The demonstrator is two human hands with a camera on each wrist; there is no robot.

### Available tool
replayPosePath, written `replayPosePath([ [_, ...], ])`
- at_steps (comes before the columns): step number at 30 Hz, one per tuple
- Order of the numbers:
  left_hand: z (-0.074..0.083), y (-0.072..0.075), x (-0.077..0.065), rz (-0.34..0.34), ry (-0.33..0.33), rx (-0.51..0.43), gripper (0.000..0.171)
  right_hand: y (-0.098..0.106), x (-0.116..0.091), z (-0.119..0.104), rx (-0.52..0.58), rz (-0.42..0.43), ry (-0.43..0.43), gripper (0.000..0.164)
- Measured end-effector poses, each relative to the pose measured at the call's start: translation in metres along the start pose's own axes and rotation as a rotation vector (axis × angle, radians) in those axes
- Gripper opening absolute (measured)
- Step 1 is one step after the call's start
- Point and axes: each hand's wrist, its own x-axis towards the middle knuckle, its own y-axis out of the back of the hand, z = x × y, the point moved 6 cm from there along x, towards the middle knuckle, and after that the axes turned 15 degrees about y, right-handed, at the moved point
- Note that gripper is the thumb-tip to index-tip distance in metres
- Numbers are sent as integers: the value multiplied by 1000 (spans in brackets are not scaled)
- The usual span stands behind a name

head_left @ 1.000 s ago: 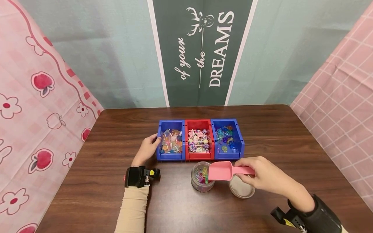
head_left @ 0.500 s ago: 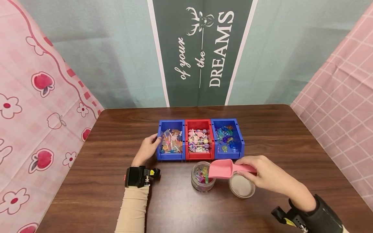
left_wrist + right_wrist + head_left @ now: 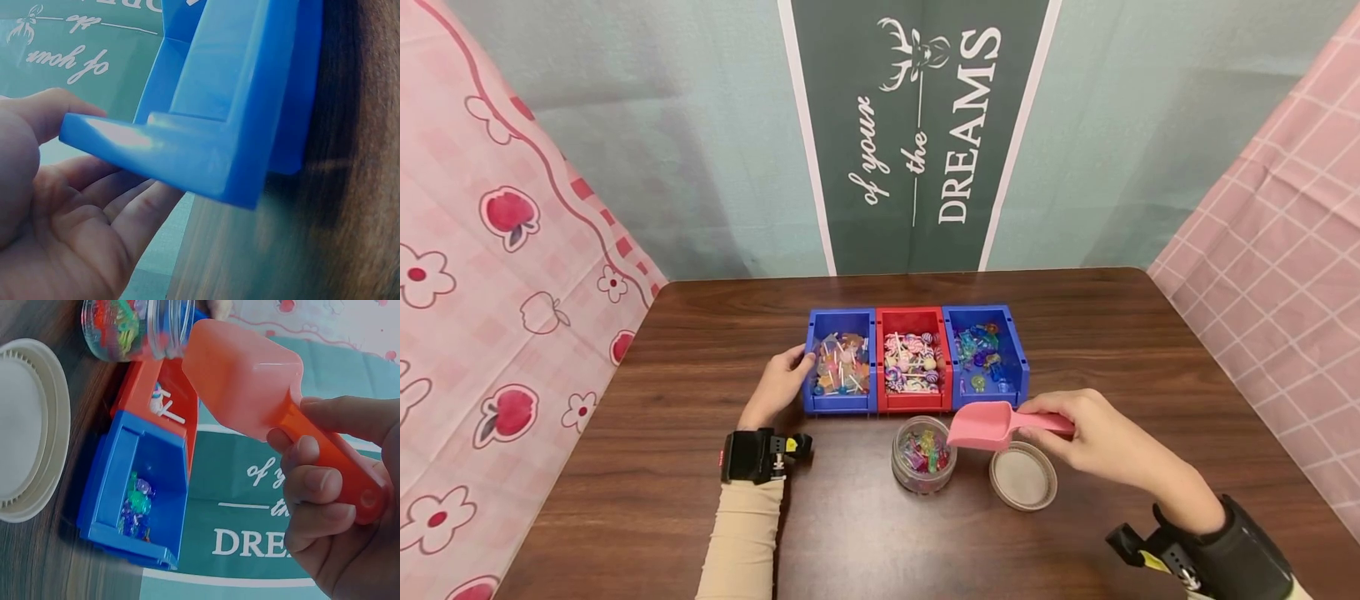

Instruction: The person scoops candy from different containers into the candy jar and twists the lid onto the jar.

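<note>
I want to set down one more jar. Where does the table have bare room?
Bare table lies on the near side of the jar, left of the left hand, and right of the bin row. Crowded just before that row: the jar, the lid, and the right hand holding the pink scoop.

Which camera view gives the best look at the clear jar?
The head view: the clear jar appears uncropped there, its open mouth showing the colourful pieces inside. The right wrist view shows its side from closer, but cut off by the picture's top edge. The left wrist view doesn't show it.
</note>
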Motion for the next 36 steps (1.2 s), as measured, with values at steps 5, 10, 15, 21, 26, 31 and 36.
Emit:
replayPosePath([
  [5,0,0,0,4,-7,-6,48,3,-1,9,-41,9,-48,20],
  [10,0,1,0,11,-19,-3,48,6,1,19,-89,40,-110,17],
  [15,-1,1,-1,6,-14,6,48,8,5,29,-98,52,-230,12],
  [21,-1,-1,-1,-10,7,-1,48,7,11,44,-101,23,-347,13],
  [26,0,-1,-1,-12,4,3,49,6,16,54,-129,16,-418,16],
  [31,1,0,-1,-3,-14,5,48,7,23,64,-113,-11,-514,21],
  [36,0,0,0,-8,-12,7,49,5,33,72,-105,-96,-567,26],
])
